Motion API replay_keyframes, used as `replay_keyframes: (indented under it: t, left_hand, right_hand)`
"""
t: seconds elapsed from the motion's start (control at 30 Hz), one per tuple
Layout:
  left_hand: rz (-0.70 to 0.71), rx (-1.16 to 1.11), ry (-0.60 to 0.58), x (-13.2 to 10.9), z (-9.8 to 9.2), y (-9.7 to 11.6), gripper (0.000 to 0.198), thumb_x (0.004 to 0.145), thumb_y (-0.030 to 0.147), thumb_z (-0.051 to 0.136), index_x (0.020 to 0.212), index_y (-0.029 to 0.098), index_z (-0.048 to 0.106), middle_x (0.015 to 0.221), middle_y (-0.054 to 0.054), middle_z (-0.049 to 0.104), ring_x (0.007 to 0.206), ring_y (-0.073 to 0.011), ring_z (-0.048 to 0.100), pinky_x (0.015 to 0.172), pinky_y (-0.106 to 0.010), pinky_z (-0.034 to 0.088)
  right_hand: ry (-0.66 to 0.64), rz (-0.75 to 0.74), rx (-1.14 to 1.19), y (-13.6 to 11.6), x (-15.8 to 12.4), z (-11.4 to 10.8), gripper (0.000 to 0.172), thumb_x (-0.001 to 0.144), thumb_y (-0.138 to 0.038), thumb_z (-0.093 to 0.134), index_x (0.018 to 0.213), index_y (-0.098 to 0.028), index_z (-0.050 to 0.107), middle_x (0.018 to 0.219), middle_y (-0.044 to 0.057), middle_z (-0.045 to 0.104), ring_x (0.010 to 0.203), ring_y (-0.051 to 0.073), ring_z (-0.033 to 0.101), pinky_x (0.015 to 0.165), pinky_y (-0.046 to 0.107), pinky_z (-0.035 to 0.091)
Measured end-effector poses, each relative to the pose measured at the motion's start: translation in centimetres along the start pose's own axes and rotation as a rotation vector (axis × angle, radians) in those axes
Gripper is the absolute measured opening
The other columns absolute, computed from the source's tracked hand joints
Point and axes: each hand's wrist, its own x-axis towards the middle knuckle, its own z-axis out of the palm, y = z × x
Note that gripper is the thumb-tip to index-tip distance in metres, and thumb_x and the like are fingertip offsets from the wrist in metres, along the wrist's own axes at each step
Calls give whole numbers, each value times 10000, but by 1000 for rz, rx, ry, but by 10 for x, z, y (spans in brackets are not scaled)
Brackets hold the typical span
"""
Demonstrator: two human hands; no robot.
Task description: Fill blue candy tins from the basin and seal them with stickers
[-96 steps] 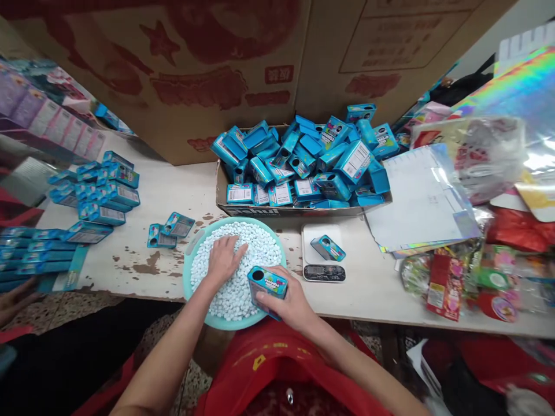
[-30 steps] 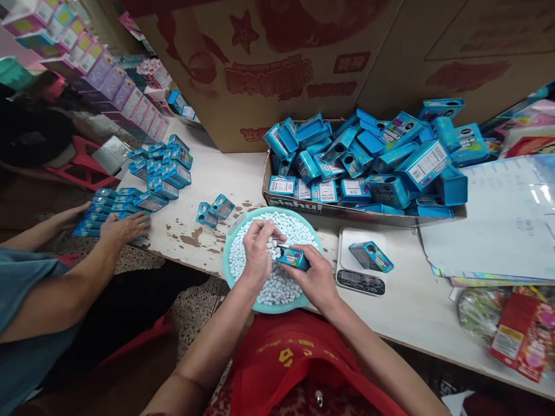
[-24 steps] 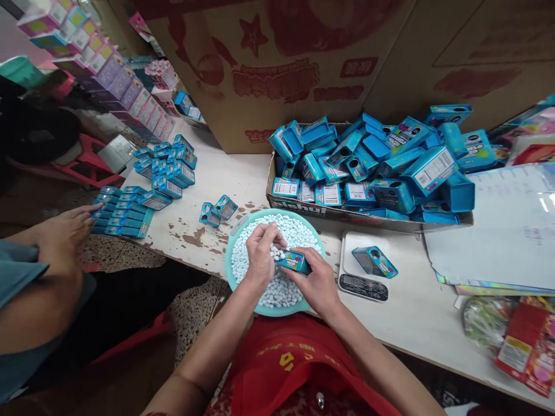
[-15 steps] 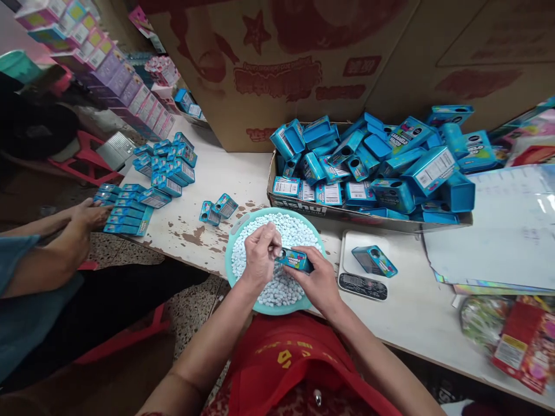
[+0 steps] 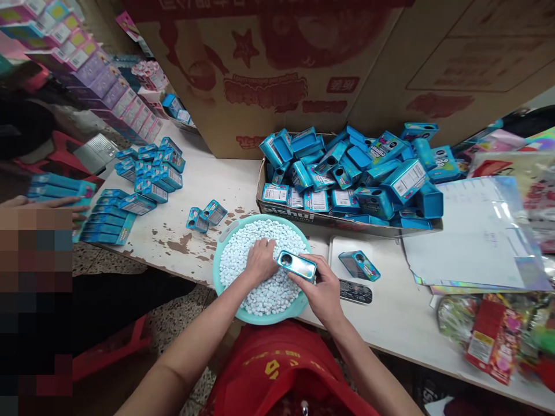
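My right hand (image 5: 324,287) grips a small blue candy tin (image 5: 302,267) above the right side of a teal basin (image 5: 220,238). A dark round hole shows at the left end of the tin's shiny upward side. Close to that end, my left hand (image 5: 261,263) reaches into the small pale candies (image 5: 277,294) filling the basin. Its fingers look slightly apart, with the tips hidden, so any candies under them cannot be seen. Another blue tin (image 5: 359,266) rests on a white kitchen scale (image 5: 356,292) right of the basin.
Behind the basin, a cardboard tray (image 5: 312,215) is heaped with blue tins before a big carton (image 5: 277,75). Two tins (image 5: 206,216) stand left of the basin, with stacked tins (image 5: 150,173) beyond. A co-worker's hand (image 5: 52,205) holds several tins. Papers (image 5: 472,231) lie right.
My left hand has dropped from the tin's hole into the candies. The tin in my right hand has turned, showing a shiny side. The co-worker has lifted several tins.
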Motion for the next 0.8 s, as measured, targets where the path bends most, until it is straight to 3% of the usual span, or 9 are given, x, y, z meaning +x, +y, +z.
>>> replay_keyframes:
  t: [0.13, 0.2, 0.33, 0.4, 0.47, 0.53, 0.67, 0.8]
  left_hand:
    - [-6, -83, -26, -1, -2, 2, 200, 840, 277, 440, 962, 180, 566, 970, -102, 613, 912, -256, 563, 710, -327, 419]
    - [-73, -239, 44, 0, -1, -1, 159, 827, 307, 467, 832, 193, 578, 862, -67, 627, 845, -228, 575, 703, -307, 411]
    - [-308, -897, 223, -3, -10, -6, 225, 756, 379, 550, 641, 187, 530, 589, 10, 523, 588, -133, 509, 560, -233, 381]
    - [-372, -1313, 249, -8, -23, -5, 256, 726, 411, 580, 637, 182, 504, 523, 40, 456, 452, -89, 411, 429, -202, 293]
    - [-336, -1633, 269, -15, -39, 1, 249, 717, 393, 592, 652, 180, 481, 515, 49, 443, 398, -69, 365, 372, -190, 227]
    - [-224, -1837, 303, -22, -53, 9, 203, 715, 344, 585, 668, 178, 478, 544, 38, 474, 417, -73, 411, 375, -187, 268]
    - [-147, -1992, 476, -28, -71, 27, 159, 709, 286, 580, 658, 174, 480, 585, 28, 497, 508, -98, 509, 482, -222, 421]
    - [-161, -1933, 619, -26, -76, 37, 228, 746, 271, 595, 610, 173, 440, 557, 47, 459, 485, -84, 488, 502, -224, 428]
  right_hand:
    - [-20, 41, -15, 2, 1, -1, 329, 715, -337, 731, 1001, -219, 619, 977, 47, 618, 939, 206, 591, 828, 351, 481]
    - [-8, 62, -29, 3, 3, -3, 333, 716, -352, 726, 1001, -218, 619, 983, 48, 616, 933, 208, 594, 820, 350, 485]
    - [-21, 57, -83, 3, 6, -9, 316, 725, -365, 713, 989, -218, 620, 952, 45, 614, 887, 204, 600, 795, 351, 494]
    - [-37, 17, -117, 2, 8, -8, 299, 731, -349, 710, 985, -222, 618, 946, 45, 613, 891, 205, 596, 792, 349, 494]
    - [-61, -36, -144, -1, 8, -4, 287, 739, -326, 707, 991, -228, 612, 954, 47, 613, 910, 208, 594, 803, 349, 490]
    - [-103, -90, -167, -4, 8, 4, 279, 750, -305, 699, 1002, -233, 604, 959, 49, 616, 919, 210, 593, 811, 351, 487]
    - [-189, -161, -207, -15, 7, 19, 264, 764, -261, 681, 1011, -235, 592, 938, 46, 621, 898, 209, 591, 781, 344, 487]
    - [-188, -179, -228, -23, 9, 21, 270, 766, -246, 675, 1021, -226, 589, 942, 46, 626, 907, 210, 586, 797, 348, 474]
